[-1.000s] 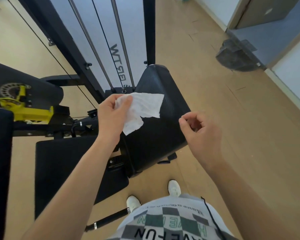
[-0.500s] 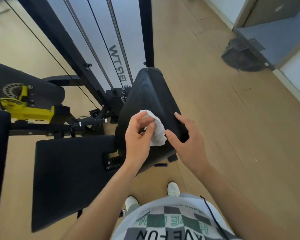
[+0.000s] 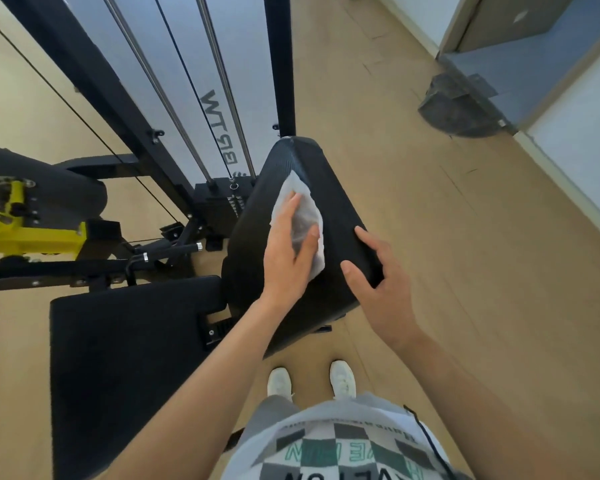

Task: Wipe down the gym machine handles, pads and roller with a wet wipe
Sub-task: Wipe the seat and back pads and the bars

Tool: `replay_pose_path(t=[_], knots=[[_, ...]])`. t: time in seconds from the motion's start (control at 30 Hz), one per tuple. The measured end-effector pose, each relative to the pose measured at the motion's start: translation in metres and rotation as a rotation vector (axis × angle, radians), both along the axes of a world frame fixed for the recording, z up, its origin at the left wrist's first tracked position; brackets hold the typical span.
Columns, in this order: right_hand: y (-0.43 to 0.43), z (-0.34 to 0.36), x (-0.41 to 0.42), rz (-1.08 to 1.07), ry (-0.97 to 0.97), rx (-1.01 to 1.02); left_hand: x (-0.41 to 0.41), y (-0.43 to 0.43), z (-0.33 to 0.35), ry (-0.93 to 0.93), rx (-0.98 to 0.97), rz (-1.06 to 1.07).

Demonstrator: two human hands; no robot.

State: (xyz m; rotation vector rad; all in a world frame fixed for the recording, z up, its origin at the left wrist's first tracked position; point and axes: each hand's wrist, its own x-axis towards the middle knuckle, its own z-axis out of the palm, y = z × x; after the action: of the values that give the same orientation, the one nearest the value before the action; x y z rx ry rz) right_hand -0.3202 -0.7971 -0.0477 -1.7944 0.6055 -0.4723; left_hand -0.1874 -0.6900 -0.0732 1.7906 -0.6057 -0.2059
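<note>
A black upright back pad (image 3: 329,188) of the gym machine stands in the middle of the view. My left hand (image 3: 284,258) presses a white wet wipe (image 3: 309,216) flat against the pad's face with straight fingers. At the pad's right edge, my right hand (image 3: 378,282) has its thumb on the front and its fingers curled round the side. A flat black seat pad (image 3: 125,358) lies to the lower left. A thin black handle bar (image 3: 167,252) with silver rings sits left of the back pad.
The machine's black frame, steel guide rods (image 3: 219,88) and weight stack rise behind the pad. A yellow adjuster (image 3: 25,230) and another black pad are at the far left. Wooden floor runs to the right, with a dark doormat (image 3: 461,105) by a doorway.
My left hand went from holding the wipe up in the air to spreading it flat on the back pad and sliding it upward. My right hand moved onto the pad's right edge.
</note>
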Motion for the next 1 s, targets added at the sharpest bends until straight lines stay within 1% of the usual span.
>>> replay_pose_path(t=[0.1, 0.2, 0.27, 0.4, 0.53, 0.63, 0.7, 0.8, 0.9, 1.0], knots=[[0.005, 0.002, 0.000, -0.041, 0.042, -0.033, 0.027, 0.000, -0.006, 0.001, 0.012, -0.063], [0.011, 0.005, 0.001, -0.088, 0.055, -0.040, 0.042, 0.001, -0.008, 0.128, -0.031, -0.090], [0.015, 0.007, 0.001, -0.124, 0.043, -0.010, 0.043, 0.002, -0.012, 0.136, -0.041, -0.115], [0.026, 0.009, 0.002, -0.204, 0.017, 0.007, 0.024, 0.010, -0.023, 0.033, 0.020, -0.208], [0.041, 0.004, 0.000, -0.358, -0.066, 0.097, -0.012, 0.029, -0.034, -0.159, 0.112, -0.322], [0.047, -0.002, -0.001, -0.409, -0.129, 0.140, -0.018, 0.034, -0.042, -0.260, 0.162, -0.364], [0.045, -0.004, 0.000, -0.414, -0.157, 0.155, -0.006, 0.027, -0.038, -0.227, 0.188, -0.348], [0.040, -0.007, 0.003, -0.392, -0.161, 0.151, 0.026, 0.008, -0.022, -0.081, 0.199, -0.262], [0.040, -0.010, 0.003, -0.392, -0.157, 0.124, 0.063, -0.008, -0.009, -0.025, 0.210, -0.195], [0.041, -0.011, 0.004, -0.397, -0.146, 0.113, 0.089, -0.017, 0.001, 0.036, 0.208, -0.176]])
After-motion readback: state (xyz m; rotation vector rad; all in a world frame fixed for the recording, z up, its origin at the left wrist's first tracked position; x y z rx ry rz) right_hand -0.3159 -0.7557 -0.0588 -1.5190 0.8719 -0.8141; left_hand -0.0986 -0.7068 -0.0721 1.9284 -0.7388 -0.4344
